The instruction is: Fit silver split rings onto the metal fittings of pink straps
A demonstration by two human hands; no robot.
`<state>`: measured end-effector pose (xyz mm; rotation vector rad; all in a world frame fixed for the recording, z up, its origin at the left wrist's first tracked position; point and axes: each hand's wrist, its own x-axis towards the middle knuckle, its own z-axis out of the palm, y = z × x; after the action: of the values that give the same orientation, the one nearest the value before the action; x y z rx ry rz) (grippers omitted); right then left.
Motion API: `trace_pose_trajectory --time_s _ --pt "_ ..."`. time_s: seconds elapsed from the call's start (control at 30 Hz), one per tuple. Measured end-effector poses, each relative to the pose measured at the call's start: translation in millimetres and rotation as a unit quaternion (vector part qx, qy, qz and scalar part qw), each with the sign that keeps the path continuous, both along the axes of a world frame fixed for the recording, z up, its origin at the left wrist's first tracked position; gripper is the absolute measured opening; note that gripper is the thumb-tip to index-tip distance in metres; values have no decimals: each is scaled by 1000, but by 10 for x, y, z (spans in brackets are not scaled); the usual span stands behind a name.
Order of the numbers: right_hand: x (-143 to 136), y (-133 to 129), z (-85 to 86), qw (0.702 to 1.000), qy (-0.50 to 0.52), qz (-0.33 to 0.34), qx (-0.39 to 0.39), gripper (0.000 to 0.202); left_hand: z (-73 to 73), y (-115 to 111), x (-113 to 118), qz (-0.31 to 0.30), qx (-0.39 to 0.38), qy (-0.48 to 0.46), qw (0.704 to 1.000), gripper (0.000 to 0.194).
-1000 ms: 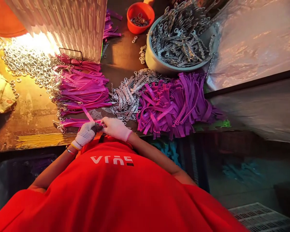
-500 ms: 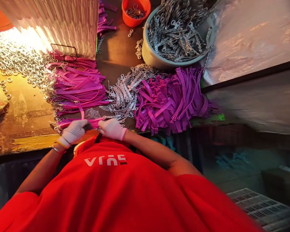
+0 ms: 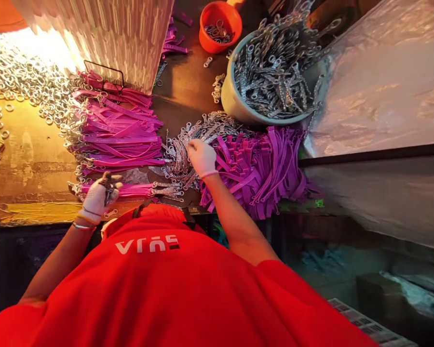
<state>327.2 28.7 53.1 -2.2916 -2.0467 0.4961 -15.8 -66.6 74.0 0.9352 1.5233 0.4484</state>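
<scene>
My left hand (image 3: 95, 198), in a white glove, is curled round a dark metal tool (image 3: 109, 187) at the table's front edge. Just beside it lie a few pink straps (image 3: 135, 191) with silver links (image 3: 168, 190) at their right ends. Over the heap of silver links (image 3: 181, 144) is my gloved right hand (image 3: 203, 159), fingertips pinched together; whatever is between them is too small to make out. A bundle of pink straps (image 3: 125, 140) with rings on their left ends lies behind my left hand. Purple straps (image 3: 255, 168) are piled right of my right hand.
Silver rings (image 3: 25, 72) spread at the far left under a bright lamp. A grey bucket (image 3: 235, 96) of metal chain pieces and an orange bucket (image 3: 204, 41) stand at the back. Plastic sheeting (image 3: 390, 86) covers the right side.
My right hand has left the straps at the front edge and moved right and back to the silver links. My left hand has shifted slightly left, its tool now showing. The view has shifted.
</scene>
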Motion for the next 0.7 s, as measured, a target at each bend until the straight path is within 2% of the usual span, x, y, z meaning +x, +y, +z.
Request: trace_pose_trajectory --time_s 0.07,0.13,0.17,0.23,0.33,0.4,0.5,0.6,0.7 --pt "98 321 -124 999 -34 -27 -20 32 88 37 174 82 -93 -153 980 54" --pt "112 553 -255 996 -59 -27 -59 34 205 76 307 146 -162 -283 934 44" --pt "102 632 -313 994 -68 -24 -78 34 263 89 358 168 -179 -331 911 36" --pt "76 729 -395 992 -68 -23 -107 33 360 96 434 178 -169 -365 898 30" --pt "72 783 -432 990 -47 -27 -129 31 432 65 503 161 -127 -357 911 36" --pt "90 782 -417 990 -37 -28 -132 30 437 25 524 145 -107 -336 925 33" --pt "121 712 -355 996 18 -51 -73 26 407 -45 531 103 -84 -271 953 32" --pt "98 494 -208 983 153 -95 24 27 378 -114 535 69 -62 -208 974 40" --pt "-70 80 52 950 304 -56 41 29 389 -162 581 81 -50 -200 975 39"
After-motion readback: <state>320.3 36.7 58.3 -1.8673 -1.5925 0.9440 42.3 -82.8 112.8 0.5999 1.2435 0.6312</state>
